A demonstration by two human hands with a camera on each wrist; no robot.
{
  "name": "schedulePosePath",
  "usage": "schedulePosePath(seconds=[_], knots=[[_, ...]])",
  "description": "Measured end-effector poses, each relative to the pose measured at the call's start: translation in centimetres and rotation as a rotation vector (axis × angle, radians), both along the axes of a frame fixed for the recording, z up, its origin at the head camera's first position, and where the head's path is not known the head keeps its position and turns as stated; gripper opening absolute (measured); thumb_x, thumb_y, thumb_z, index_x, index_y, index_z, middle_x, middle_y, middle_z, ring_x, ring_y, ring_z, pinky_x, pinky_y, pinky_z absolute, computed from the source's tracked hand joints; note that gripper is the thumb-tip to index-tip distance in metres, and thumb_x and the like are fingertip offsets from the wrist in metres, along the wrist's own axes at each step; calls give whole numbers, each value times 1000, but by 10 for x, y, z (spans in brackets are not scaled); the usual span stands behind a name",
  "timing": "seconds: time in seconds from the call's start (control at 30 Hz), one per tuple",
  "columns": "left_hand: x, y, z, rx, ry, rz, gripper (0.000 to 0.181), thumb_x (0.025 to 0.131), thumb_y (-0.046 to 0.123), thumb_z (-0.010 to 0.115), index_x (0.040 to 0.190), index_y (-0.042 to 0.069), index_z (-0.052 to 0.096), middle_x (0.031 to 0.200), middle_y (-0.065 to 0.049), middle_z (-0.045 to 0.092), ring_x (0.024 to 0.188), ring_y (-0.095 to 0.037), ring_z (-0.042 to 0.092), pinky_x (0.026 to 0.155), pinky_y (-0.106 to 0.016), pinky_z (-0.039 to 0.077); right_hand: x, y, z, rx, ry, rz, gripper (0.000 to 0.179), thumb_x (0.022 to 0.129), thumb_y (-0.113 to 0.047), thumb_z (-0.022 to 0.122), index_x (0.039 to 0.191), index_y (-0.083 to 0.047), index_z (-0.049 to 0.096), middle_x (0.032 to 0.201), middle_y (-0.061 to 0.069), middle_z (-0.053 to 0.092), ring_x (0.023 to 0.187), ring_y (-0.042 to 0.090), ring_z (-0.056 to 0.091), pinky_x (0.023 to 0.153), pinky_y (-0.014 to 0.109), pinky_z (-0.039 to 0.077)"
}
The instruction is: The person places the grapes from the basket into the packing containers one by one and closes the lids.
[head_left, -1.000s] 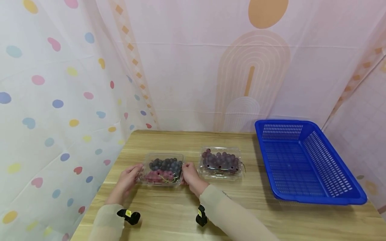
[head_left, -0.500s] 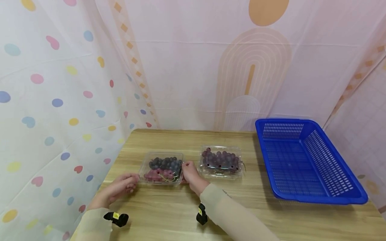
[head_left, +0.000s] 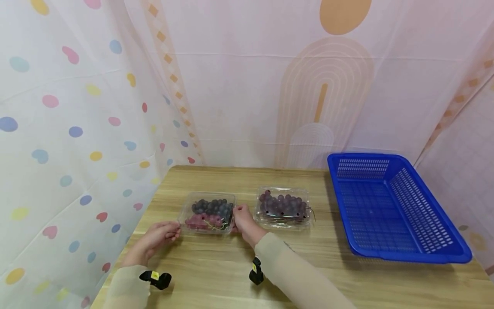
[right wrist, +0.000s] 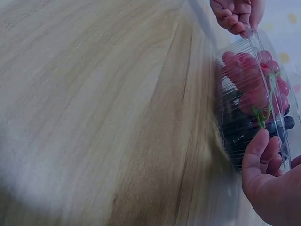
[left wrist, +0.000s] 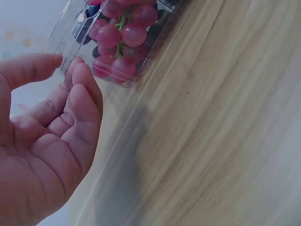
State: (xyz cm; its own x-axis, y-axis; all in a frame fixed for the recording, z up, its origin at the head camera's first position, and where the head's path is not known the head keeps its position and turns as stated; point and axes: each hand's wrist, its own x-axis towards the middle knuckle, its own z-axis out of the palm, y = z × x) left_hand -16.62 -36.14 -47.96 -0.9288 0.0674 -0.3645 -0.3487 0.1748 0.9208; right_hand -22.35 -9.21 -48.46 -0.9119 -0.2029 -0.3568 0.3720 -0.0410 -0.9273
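A clear plastic clamshell box point(head_left: 188, 205) sits on the left part of the table, with dark grapes point(head_left: 212, 207) and red grapes point(head_left: 202, 222) inside. At its front left corner, my left hand point(head_left: 156, 238) pinches the rim between thumb and fingertips; in the left wrist view the thumb point(left wrist: 40, 68) and forefinger meet at the clear edge. My right hand point(head_left: 245, 223) grips the box's right edge. From the right wrist, its thumb point(right wrist: 256, 148) shows against the side wall near a green stem point(right wrist: 261, 117). Some of the right fingers are hidden behind the box.
Right of my right hand stands a second clear clamshell box point(head_left: 283, 225) with purple grapes point(head_left: 285, 205), a stem poking out at its side. A blue slotted basket point(head_left: 401, 256) occupies the table's right side. Patterned curtains point(head_left: 239, 107) hang behind and beside the wooden table point(head_left: 216, 274).
My left hand has come off the box's left side, dropped down and left, then moved slightly up at the front left corner. My right hand has stayed at the right edge.
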Motion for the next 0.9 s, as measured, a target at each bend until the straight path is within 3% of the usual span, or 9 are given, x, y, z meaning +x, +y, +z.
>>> schedulePosePath(seconds=[0.3, 0.47, 0.67, 0.77, 0.9], knots=[[-2, 7, -1, -7, 6, 68, 24, 98, 15, 51, 106, -7, 57, 83, 3, 64, 75, -5, 58, 69, -19, 50, -6, 2, -8, -12, 27, 27, 20, 100, -14, 40, 118, -5, 42, 64, 1, 42, 49, 9, 42, 47, 23, 44], [-3, 9, -1, -5, 8, 75, 30, 98, 17, 51, 110, -10, 56, 84, 4, 64, 75, -5, 58, 69, -19, 50, 5, 9, 8, 34, -17, 76, 39, 97, -9, 43, 134, 0, 33, 67, 3, 45, 48, 10, 42, 44, 22, 42], [-2, 9, 0, -39, -18, 78, 40, 99, 23, 50, 118, -12, 49, 87, 3, 63, 78, -6, 58, 71, -20, 51, 20, 28, 29, 164, -41, 263, 59, 92, -13, 54, 142, 0, 25, 96, 17, 55, 52, 14, 49, 45, 22, 42], [-1, 10, 2, -49, -24, 81, 41, 99, 24, 49, 119, -12, 48, 88, 2, 63, 78, -6, 58, 71, -21, 51, 22, 39, 39, 218, -19, 377, 55, 93, -16, 53, 139, -2, 29, 109, 23, 53, 56, 14, 52, 48, 23, 42], [0, 12, 3, -36, -8, 79, 42, 99, 23, 49, 120, -13, 47, 88, 2, 63, 79, -6, 59, 70, -19, 51, 21, 56, 51, 255, 14, 475, 49, 94, -21, 53, 136, -4, 34, 114, 23, 53, 68, 20, 59, 53, 25, 46]])
